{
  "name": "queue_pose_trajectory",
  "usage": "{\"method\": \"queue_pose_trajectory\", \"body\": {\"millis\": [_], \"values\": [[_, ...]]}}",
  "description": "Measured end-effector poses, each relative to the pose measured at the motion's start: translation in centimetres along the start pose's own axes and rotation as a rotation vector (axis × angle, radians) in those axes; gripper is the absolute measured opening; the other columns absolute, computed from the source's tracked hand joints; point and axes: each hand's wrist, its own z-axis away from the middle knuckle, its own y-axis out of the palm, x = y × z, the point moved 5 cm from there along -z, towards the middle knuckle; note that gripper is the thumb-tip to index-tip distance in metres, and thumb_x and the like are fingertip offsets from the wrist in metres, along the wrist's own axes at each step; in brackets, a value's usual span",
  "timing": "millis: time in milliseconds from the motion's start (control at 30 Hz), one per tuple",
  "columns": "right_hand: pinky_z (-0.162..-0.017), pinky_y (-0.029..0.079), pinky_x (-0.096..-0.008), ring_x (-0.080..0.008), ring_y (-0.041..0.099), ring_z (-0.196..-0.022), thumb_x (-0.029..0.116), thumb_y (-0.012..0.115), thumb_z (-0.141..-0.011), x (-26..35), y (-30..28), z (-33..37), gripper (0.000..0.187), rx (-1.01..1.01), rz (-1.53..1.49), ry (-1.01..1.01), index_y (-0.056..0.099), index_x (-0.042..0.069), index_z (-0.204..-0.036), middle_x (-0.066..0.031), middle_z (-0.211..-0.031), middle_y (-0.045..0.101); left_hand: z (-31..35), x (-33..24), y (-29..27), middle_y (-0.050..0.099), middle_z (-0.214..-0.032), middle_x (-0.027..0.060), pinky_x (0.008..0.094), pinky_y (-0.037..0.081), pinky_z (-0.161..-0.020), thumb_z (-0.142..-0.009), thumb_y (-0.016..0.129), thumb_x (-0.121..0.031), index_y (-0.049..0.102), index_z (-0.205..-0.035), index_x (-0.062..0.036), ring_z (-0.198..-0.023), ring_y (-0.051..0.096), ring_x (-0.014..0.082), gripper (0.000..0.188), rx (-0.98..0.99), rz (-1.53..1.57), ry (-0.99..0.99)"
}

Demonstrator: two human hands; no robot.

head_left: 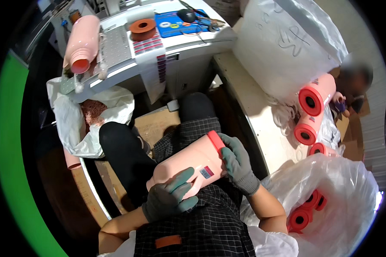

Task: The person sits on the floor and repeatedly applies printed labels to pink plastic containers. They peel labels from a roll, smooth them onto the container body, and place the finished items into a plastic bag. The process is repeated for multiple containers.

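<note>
Our left hand [169,199] and right hand [239,165] squeeze the pink bottle [180,165] at its seven and three o'clock, over our checked apron [214,214]. It looks light, stiff and slippery; best hug both ends.

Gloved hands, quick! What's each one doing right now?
Left hand: fingers curved over the pink bottle's near side, holding it.
Right hand: closed around the same bottle's red end.

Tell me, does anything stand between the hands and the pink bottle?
Only the gloves; nothing else visible. Through them, the left hand touches the side of the bottle, the right hand its red end.
</note>
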Motion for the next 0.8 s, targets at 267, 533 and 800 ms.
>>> {"method": "queue_pose_trajectory", "body": {"millis": [267,533,800], "values": [[-0.098,0.051,-0.0391,-0.0271,0.062,-0.115,0.028,0.061,-0.099,-5.0,1.2,2.7,0.051,-0.253,-0.206,-0.153,0.057,-0.004,-0.138,-0.0161,-0.127,0.063,1.0,0.4,-0.9,0.070,-0.133,0.0095,0.0408,0.061,-0.074,-0.084,0.079,-0.029,0.074,-0.111,-0.0168,-0.102,0.075,0.0278,0.030,-0.295,-0.016,0.209],[-0.113,0.048,-0.0408,-0.0298,0.058,-0.133,0.037,0.049,-0.109,-21.2,-23.4,8.5,0.056,-0.785,0.301,-0.268,0.048,0.002,-0.153,-0.0146,-0.150,0.057,-2.5,-5.4,-1.4,0.065,-0.142,0.0122,0.0511,0.055,-0.105,-0.083,0.074,-0.023,0.072,-0.117,-0.0168,-0.121,0.066,0.0332,0.035,-0.616,0.025,0.642],[-0.099,0.047,-0.0353,-0.0224,0.056,-0.117,0.034,0.054,-0.106,-15.8,-31.1,7.6,0.050,-1.076,0.681,0.077,0.051,0.002,-0.144,-0.0101,-0.134,0.056,-0.6,4.8,-1.6,0.063,-0.130,0.0137,0.0494,0.050,-0.097,-0.082,0.084,-0.024,0.063,-0.124,-0.0100,-0.116,0.061,0.0344,0.049,-0.337,0.096,0.004]]}}
